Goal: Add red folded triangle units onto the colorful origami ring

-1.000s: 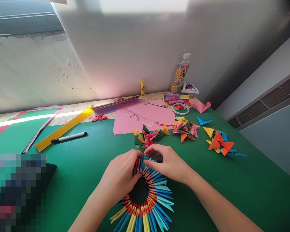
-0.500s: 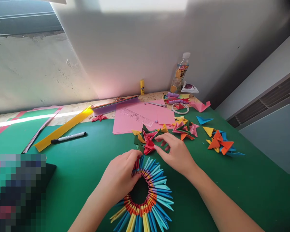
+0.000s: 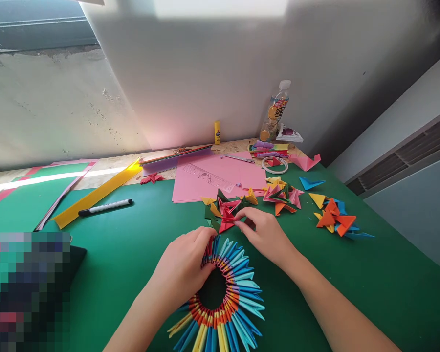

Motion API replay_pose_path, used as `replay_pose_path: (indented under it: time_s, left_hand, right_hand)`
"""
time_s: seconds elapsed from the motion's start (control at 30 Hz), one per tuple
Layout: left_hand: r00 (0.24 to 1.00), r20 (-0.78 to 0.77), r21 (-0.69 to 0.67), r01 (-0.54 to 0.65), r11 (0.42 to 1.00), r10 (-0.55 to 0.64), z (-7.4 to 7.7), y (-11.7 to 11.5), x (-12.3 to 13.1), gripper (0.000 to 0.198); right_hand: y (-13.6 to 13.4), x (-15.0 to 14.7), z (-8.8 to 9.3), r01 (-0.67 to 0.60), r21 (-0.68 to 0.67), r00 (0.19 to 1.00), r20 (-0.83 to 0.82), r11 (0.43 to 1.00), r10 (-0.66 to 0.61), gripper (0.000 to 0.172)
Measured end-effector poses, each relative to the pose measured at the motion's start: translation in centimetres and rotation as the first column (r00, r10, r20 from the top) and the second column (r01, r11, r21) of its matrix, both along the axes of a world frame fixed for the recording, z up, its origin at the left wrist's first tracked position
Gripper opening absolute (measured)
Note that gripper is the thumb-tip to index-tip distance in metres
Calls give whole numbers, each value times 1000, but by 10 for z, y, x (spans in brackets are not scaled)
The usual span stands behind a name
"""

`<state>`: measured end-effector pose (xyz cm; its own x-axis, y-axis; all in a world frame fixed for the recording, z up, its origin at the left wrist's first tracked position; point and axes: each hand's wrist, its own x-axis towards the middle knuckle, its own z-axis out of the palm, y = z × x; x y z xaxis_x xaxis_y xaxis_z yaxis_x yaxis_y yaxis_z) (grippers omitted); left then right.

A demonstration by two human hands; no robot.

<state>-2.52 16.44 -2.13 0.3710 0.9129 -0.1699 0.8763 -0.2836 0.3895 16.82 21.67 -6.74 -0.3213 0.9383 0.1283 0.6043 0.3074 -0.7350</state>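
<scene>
A ring of folded paper pieces (image 3: 238, 308) in blue, yellow, orange and red lies near the front edge of the view. My left hand (image 3: 185, 264) grips its upper left part, thumb inside the ring and fingers over the outer points. Just above the ring is a pile of folded pieces, with red ones (image 3: 227, 215) in the middle and green and yellow ones around them. The fingertips of my right hand (image 3: 262, 232) are pinched on a red piece at the right side of that pile.
More folded pieces (image 3: 281, 194) lie behind my right hand, and an orange, yellow and blue pile (image 3: 333, 217) is at the right. Pink sheets (image 3: 190, 183), a marker (image 3: 106, 208), a glue stick (image 3: 217, 133), a tape ring (image 3: 275, 165) and a bottle (image 3: 276, 110) are farther back.
My right thumb and fingers have closed together onto a red piece. My left hand and the ring have hardly moved.
</scene>
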Motion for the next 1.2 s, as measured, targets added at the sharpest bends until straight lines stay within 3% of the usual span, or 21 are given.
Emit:
replay_pose_path:
  time_s: [0.13,0.23,0.4,0.57,0.7,0.97,1.2]
  left_hand:
    - [1000,1,-2,0,1000,0,-1,0,0,38]
    - [1000,3,1,1,1000,-1,-1,0,0,38]
    - [1000,0,0,2,1000,-2,0,0,-1,37]
    - [1000,-4,6,4,1000,-4,0,1,0,37]
    - [1000,-10,8,7,1000,-7,0,1,0,38]
    - [1000,-6,3,19,1000,-19,-1,0,-1,40]
    - [1000,-5,2,26,1000,-26,-2,0,-1,40]
  right_hand:
    - [-1,-2,2,16,-217,924,-370,976,-98,4]
    - [-2,-3,5,-3,-247,869,-480,969,-120,10]
    - [-3,-1,11,-41,-159,823,-565,986,-56,12]
    - [-1,-3,7,9,-255,749,-639,967,-175,12]
    - [1,-5,3,-74,-371,663,-712,926,-233,33]
    - [0,-4,8,-28,-426,690,-663,904,-291,22]
    - [1,-3,10,-130,-600,568,-698,790,-437,25]
